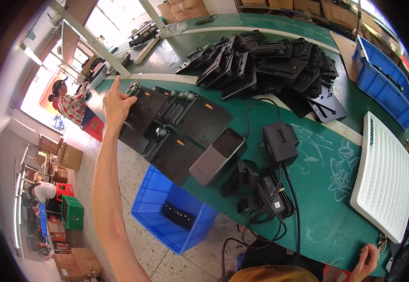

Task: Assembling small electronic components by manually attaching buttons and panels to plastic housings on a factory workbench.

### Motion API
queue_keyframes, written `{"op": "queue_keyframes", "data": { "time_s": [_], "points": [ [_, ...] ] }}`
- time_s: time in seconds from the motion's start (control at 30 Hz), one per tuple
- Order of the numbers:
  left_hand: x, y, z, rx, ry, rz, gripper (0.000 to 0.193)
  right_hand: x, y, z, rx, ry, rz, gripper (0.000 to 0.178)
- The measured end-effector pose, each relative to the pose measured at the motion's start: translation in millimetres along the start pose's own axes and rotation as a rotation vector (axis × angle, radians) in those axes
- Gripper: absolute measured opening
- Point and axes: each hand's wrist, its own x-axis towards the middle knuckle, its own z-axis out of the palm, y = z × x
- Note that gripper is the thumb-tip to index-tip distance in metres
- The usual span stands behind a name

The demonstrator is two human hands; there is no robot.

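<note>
Near left, below the edge of the green worktable (pixel 319 207), a blue plastic bin (pixel 155 230) is seen with a black part (pixel 178 216) lying in it, the part marked by a row of bright spots. At far right a second blue bin (pixel 387 101) is set on the work surface; several black pieces (pixel 389 79) are contained in it. A green crate (pixel 73 212) is noted well apart at left; its contents cannot be made out. Black flat plates (pixel 166 157), with small orange pieces and silver round fittings (pixel 185 96), are laid side by side on the left part of the table. At their far left corner the left hand (pixel 116 105) is placed: index finger extended, thumb spread away from it, the other fingers folded. No grasped object is seen; whether the plates are touched cannot be told. The right hand (pixel 365 264) is held at the near right table edge, near the white ridged tray (pixel 385 178), with fingers bent; whether anything is gripped cannot be determined. Black brackets (pixel 279 68) are piled beyond the plates. A grey handheld device (pixel 209 164) is positioned just right of the plates.
</note>
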Motion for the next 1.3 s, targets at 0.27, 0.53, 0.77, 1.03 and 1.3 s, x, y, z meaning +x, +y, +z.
{"op": "queue_keyframes", "data": {
  "time_s": [0.27,0.53,0.77,1.03,1.3],
  "points": [
    [14,-6,20,0.09,0.045,0.077,0.08,-3,1,0,-0.056,0.027,-0.003,0.008],
    [38,-21,60,0.127,0.032,0.005,0.079,-7,-2,-7,-0.227,-0.095,0.039,0.013],
    [43,-18,85,0.248,0.019,-0.034,0.076,-5,-4,-4,-0.281,-0.085,0.075,0.013],
    [36,-18,95,0.243,-0.011,-0.055,0.072,-1,-7,-2,-0.25,-0.118,-0.017,0.013],
    [28,-24,100,0.131,-0.044,-0.04,0.068,-2,-12,-1,-0.272,-0.097,0.012,0.013]
  ]
}}
